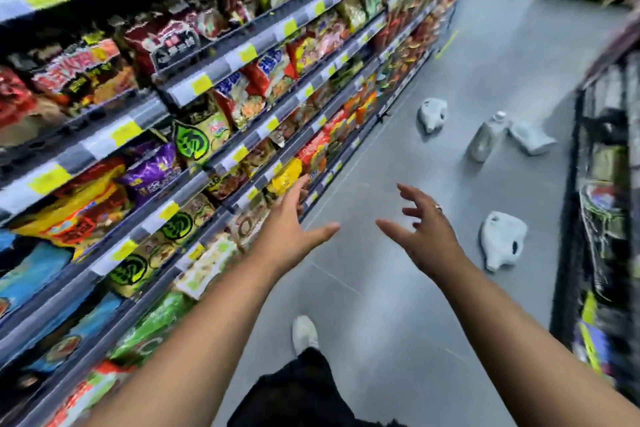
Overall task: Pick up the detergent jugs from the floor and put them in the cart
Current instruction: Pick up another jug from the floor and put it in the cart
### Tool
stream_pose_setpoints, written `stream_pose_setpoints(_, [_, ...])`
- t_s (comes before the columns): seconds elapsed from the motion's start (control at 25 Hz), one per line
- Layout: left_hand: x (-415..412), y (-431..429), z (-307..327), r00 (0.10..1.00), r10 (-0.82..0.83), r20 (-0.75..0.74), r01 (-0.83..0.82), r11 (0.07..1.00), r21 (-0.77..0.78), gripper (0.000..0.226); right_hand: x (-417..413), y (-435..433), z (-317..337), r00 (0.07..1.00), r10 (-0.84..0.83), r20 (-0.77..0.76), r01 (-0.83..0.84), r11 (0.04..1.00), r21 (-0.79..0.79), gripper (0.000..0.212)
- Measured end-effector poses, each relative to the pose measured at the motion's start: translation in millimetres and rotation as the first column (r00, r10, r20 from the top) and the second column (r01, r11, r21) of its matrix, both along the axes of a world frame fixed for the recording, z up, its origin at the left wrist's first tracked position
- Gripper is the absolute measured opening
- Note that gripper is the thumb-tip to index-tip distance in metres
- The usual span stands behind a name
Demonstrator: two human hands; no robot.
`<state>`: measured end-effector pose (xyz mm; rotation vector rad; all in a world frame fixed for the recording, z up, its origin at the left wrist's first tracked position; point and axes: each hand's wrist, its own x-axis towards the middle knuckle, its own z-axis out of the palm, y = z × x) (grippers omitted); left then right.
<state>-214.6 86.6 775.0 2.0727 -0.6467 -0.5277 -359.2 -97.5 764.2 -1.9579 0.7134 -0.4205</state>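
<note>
– The hands?
– The left hand (291,229) and right hand (429,232) are both spread wide, empty, over the grey tiled floor (381,305).
– The jugs?
– The nearest white plastic detergent jug (502,239) lies flat, right of them; 3 more beyond, 1 an upright grey bottle (485,140).

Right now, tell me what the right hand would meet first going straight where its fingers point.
Probably bare floor, then the bottom shelf: the right hand has its fingers aimed forward-left along the aisle. The nearest jug lies to its right, off that line. Depth is unclear.
</note>
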Motion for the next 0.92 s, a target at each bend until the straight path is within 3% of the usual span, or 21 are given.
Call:
stream_pose_setpoints(0.24, [34,-171,-1,0.952,-0.306,-0.02,0.305,0.952,-0.033,0.096,-5,-120,-2,0.953,-0.302,-0.012,0.302,0.953,0.017,0.064])
stream_pose_setpoints(0.56, [67,-383,10,0.775,-0.631,-0.004,0.631,0.775,-0.021,0.094,-6,-248,-1,0.758,-0.651,-0.03,0.652,0.756,0.06,0.072])
stream_pose_setpoints(0.92, [17,-591,-13,0.59,-0.804,-0.069,0.807,0.591,0.011,0.091,-63,-397,-39,0.563,-0.823,-0.076,0.826,0.557,0.082,0.066])
